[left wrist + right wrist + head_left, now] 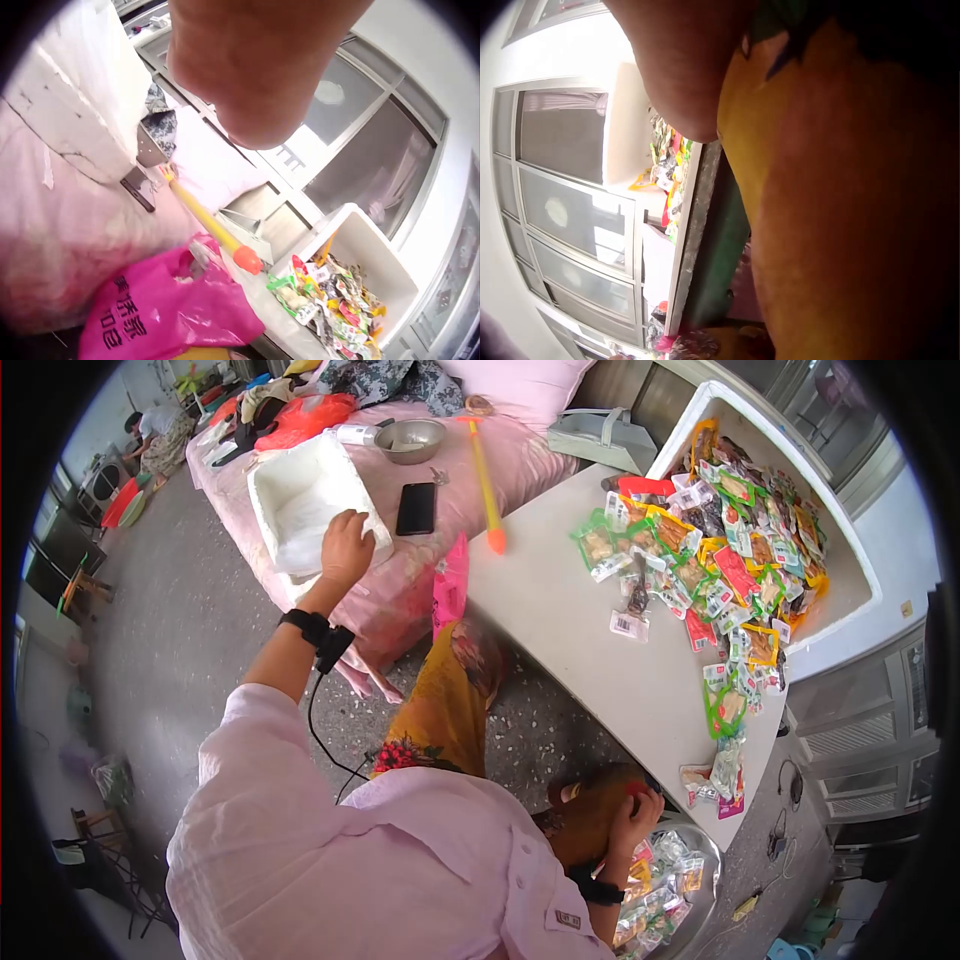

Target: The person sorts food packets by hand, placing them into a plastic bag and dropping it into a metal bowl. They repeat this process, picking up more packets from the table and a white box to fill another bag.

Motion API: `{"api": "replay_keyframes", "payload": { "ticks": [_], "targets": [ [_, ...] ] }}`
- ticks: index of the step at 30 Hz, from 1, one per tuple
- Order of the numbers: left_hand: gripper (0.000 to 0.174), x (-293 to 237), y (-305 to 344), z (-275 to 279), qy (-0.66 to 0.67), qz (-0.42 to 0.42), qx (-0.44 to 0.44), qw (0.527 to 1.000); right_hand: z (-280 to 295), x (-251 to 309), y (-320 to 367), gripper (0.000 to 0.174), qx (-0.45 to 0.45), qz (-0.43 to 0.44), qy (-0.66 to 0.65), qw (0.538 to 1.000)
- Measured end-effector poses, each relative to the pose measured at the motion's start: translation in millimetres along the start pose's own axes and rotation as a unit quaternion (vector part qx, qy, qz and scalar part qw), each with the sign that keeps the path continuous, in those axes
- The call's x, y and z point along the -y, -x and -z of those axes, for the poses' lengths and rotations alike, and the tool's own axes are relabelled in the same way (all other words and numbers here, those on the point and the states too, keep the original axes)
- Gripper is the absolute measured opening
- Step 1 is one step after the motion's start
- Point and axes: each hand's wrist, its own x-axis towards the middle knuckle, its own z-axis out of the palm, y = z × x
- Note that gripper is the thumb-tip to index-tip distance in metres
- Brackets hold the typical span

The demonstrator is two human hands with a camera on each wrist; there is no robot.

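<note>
My left hand [347, 550] reaches over the near right part of a white foam box [262, 495], which sits on the pink bed. Its fingers are slightly bent above the white lining [305, 520] inside, and no item shows in them. In the left wrist view the heel of that hand fills the top, with the fingers hidden. My right hand [636, 822] rests loosely by my knee at the table's edge, holding nothing visible. Beneath it stands a metal basin [716, 870] of small snack packets [655, 905].
On the white table [590, 630], many snack packets [735, 560] spill from a tipped foam box [850, 555]. A phone [416, 509], a metal bowl [410, 442] and a yellow stick [484, 480] lie on the bed. A pink bag [172, 307] hangs between bed and table.
</note>
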Motion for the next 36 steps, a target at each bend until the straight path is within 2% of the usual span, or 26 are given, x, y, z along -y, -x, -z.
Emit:
{"api": "replay_keyframes", "payload": {
  "ticks": [2,4,5,8,15,17,20,22,24,25,26,28,29,31,32,35,36],
  "targets": [
    [0.032,43.2,-4.7,-8.5,-0.096,0.065,0.022,0.993,0.2,0.7,-1.0,0.015,0.000,0.004,0.001,1.000],
    [0.034,58.6,-7.8,4.8,-0.174,0.162,0.190,0.953,-0.1,0.0,-0.1,0.015,-0.001,0.005,0.003,1.000],
    [0.033,77.6,-2.1,-2.6,-0.188,0.189,0.247,0.932,-1.2,-1.0,0.1,0.015,-0.002,0.005,0.005,1.000],
    [0.028,71.1,-8.4,11.9,-0.191,0.190,0.339,0.901,-1.8,0.0,-1.5,0.014,-0.005,0.009,0.009,1.000],
    [0.026,78.7,-13.3,6.8,-0.205,0.142,0.328,0.911,-2.9,2.2,-3.4,0.013,-0.003,0.018,0.016,1.000],
    [0.026,59.7,-18.4,22.2,-0.216,0.124,0.319,0.914,-2.9,2.5,-2.7,0.012,-0.004,0.016,0.019,1.000],
    [0.026,29.1,-16.3,32.8,-0.066,0.139,0.244,0.957,-0.1,5.8,-3.3,0.013,0.003,0.011,0.008,1.000],
    [0.024,-0.7,-11.2,37.9,0.051,0.105,0.206,0.972,2.1,8.5,-6.8,0.013,0.005,0.007,-0.023,1.000],
    [0.020,-43.4,-7.2,47.3,0.081,0.040,0.191,0.977,3.6,12.1,-12.7,0.012,-0.001,-0.003,-0.068,0.998],
    [0.017,-64.5,-3.6,48.9,0.095,0.003,0.186,0.978,4.6,19.7,-19.4,0.012,-0.019,0.020,-0.071,0.997],
    [0.015,-84.5,1.2,48.0,0.109,-0.035,0.181,0.977,1.6,24.4,-22.4,0.012,-0.033,0.000,-0.107,0.994],
    [0.011,-121.0,15.8,36.9,0.198,-0.064,0.184,0.961,-0.2,39.4,-33.1,0.015,0.000,-0.005,-0.158,0.987],
    [0.010,-139.6,23.5,31.3,0.225,-0.074,0.187,0.953,1.1,56.7,-39.8,0.014,0.007,-0.045,-0.174,0.984],
    [0.009,-171.8,38.5,20.3,0.265,-0.109,0.203,0.936,-17.0,69.0,-47.8,0.014,0.026,-0.068,-0.325,0.943],
    [0.008,-187.2,45.8,14.2,0.278,-0.134,0.217,0.926,-17.9,82.0,-55.5,0.014,0.052,-0.089,-0.353,0.930],
    [0.008,-229.1,66.5,6.1,0.298,-0.113,0.285,0.904,-33.5,104.7,-80.0,0.014,0.141,-0.123,-0.449,0.874],
    [0.009,-241.8,71.7,9.6,0.288,-0.101,0.322,0.896,-39.8,113.4,-89.6,0.016,0.161,-0.191,-0.510,0.823]
  ]
}}
